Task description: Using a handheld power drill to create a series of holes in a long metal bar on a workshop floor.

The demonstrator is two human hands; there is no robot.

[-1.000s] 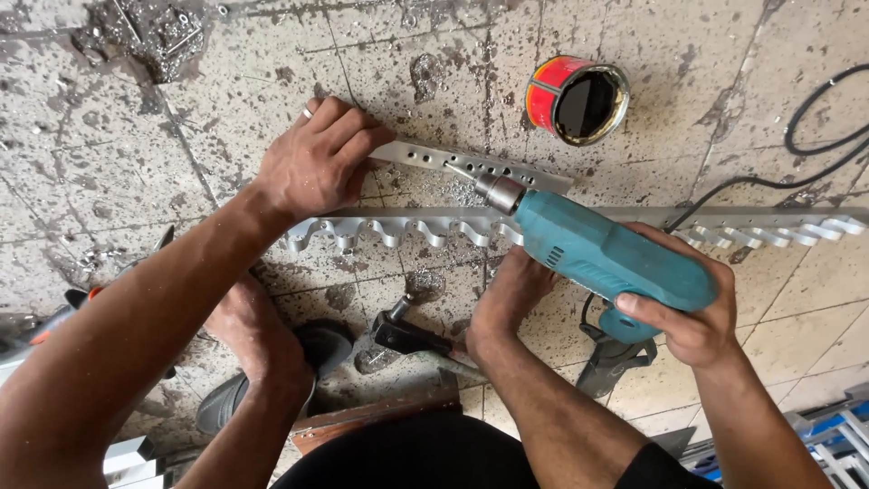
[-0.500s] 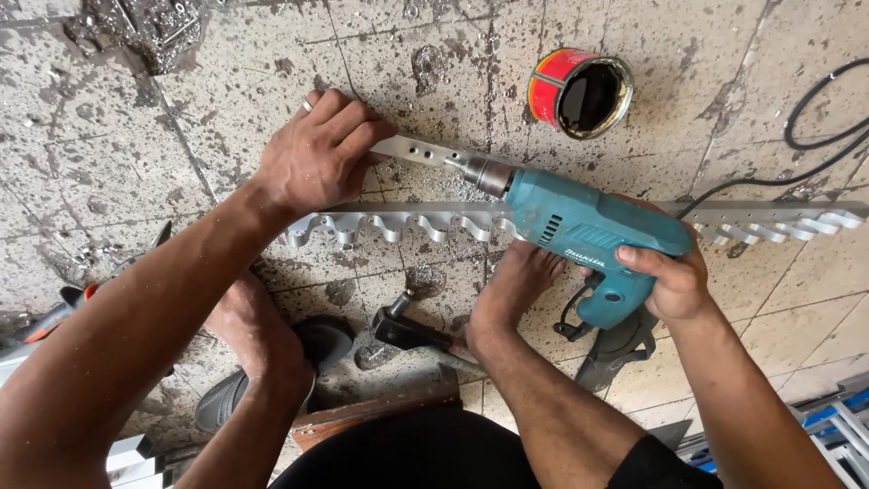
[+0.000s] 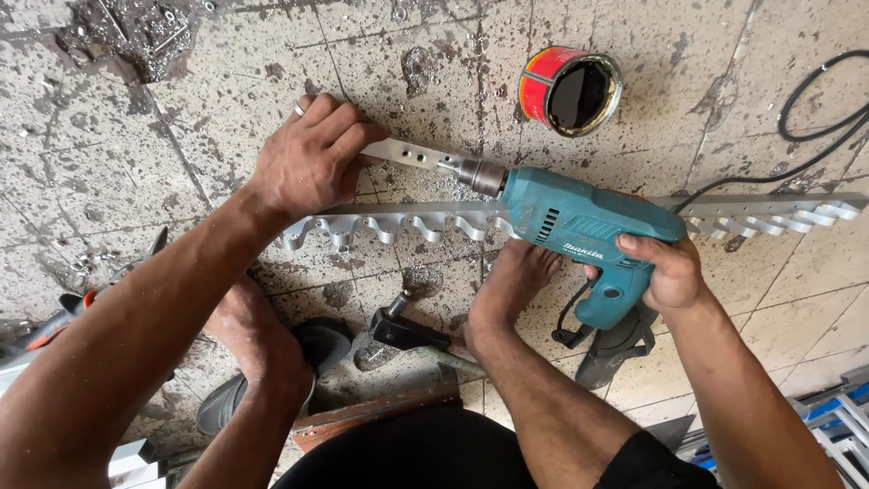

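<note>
Left hand: your left hand (image 3: pixel 308 163) is pressed flat on the end of the small metal strip (image 3: pixel 412 156), fingers together and curled over it, pinning it to the tiled floor (image 3: pixel 181 100); the forearm reaches in from the lower left.
Metal strip: it lies on the floor just above the long scalloped rail (image 3: pixel 398 222), its right end under the drill's chuck.
Drill: the teal drill (image 3: pixel 579 226) lies across the rail, bit end on the strip.
Right hand: your right hand (image 3: pixel 665 272) is wrapped shut around the drill's handle, wrist bent down; whether a finger is on the trigger I cannot tell.
Risk, strip: held by one hand only, it could spin or slide if the bit grabs, and your fingers sit close to the chuck.
Risk, foot: your bare foot (image 3: pixel 511 281) rests just below the rail, near the bit's path if it slips.
Risk, tin: the open red tin (image 3: pixel 570 89) stands near enough to be knocked.
</note>
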